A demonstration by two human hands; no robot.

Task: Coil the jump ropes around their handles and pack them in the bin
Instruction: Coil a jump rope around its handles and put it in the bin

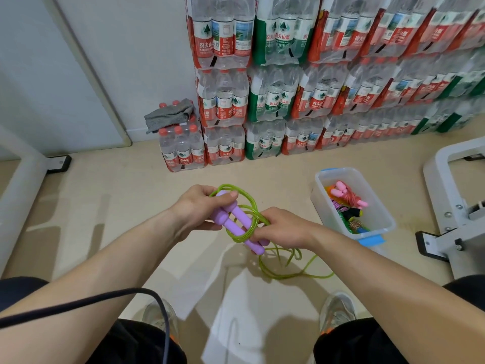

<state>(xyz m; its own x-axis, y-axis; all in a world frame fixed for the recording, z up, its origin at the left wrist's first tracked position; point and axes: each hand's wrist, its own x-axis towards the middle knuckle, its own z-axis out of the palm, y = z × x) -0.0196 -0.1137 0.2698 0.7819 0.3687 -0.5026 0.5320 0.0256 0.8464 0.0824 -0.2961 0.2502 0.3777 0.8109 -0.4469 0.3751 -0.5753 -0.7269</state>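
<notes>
I am mid-wrap on the green rope. Several loose loops lie round the two purple handles, which sit side by side in the air in front of me, and the rest of the rope trails in a slack tangle on the floor just below my right hand. My left hand is clenched on the far ends of the handles, its fingers curled round them with the thumb on top. My right hand is closed on the near side of the bundle. It seems to be pinching the rope where it crosses the handles, though from this angle I cannot tell whether it grips the handles as well. To do this step well, I judge the left hand should clamp the handles parallel and flush so they cannot scissor apart. The right hand should feed the slack under light tension, laying each turn next to the last rather than in wide hoops like those bulging past the thumb, which look likely to slip off. The tail wants drawing up gently so it does not knot. The bin stands on the floor well apart to my right, already holding other ropes, one with pink handles, so the bundle should end up compact.
</notes>
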